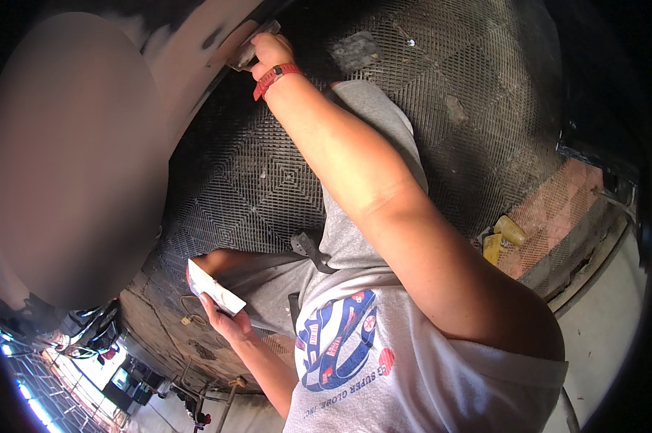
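My left hand grips a white flat board near my left knee, with the thumb over its edge and some greyish marks on it. My right arm, with a red wristwatch, reaches far forward. At its end my right hand is closed at the edge of a body panel that has brownish-grey and dark patches. Under those fingers lies a greyish flat piece, pressed against or very near the panel. Its kind is hard to make out, since the hand covers part of it.
Dark ridged mats cover the floor around my grey-trousered legs. Yellow cups or containers lie to the right. A flat grey piece rests on the mat ahead. A large blurred area fills the left side. Cables and clutter stand at the lower left.
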{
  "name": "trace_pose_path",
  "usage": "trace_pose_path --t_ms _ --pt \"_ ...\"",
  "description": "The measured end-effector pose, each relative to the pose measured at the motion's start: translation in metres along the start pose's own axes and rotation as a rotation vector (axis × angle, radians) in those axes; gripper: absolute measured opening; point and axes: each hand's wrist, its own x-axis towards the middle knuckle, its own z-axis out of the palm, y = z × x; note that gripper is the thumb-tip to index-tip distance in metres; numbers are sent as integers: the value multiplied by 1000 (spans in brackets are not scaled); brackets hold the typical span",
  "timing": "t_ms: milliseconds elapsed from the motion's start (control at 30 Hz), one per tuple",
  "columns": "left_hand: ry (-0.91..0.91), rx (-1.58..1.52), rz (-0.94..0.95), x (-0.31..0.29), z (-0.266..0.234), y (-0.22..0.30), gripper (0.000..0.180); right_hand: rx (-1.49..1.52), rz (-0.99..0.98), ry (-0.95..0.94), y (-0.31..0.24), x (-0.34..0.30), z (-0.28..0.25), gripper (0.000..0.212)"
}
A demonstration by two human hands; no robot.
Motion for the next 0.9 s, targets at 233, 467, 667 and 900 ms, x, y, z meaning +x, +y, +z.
trace_pose_path --t_ms 233,467,667,900 --pt "-3 7 -1 -1 -4 -1 53 4 22 28 -19 -36 35 41" --pt "21 8 19 1 14 0 45 -35 -73 130 -23 -54 80 42" --pt "-28 16 -1 2 10 -1 56 -68 -98 -25 -29 -92 49 33" --pt "-6 -15 10 -2 27 1 41 -38 11 137 -7 -6 -27 32"
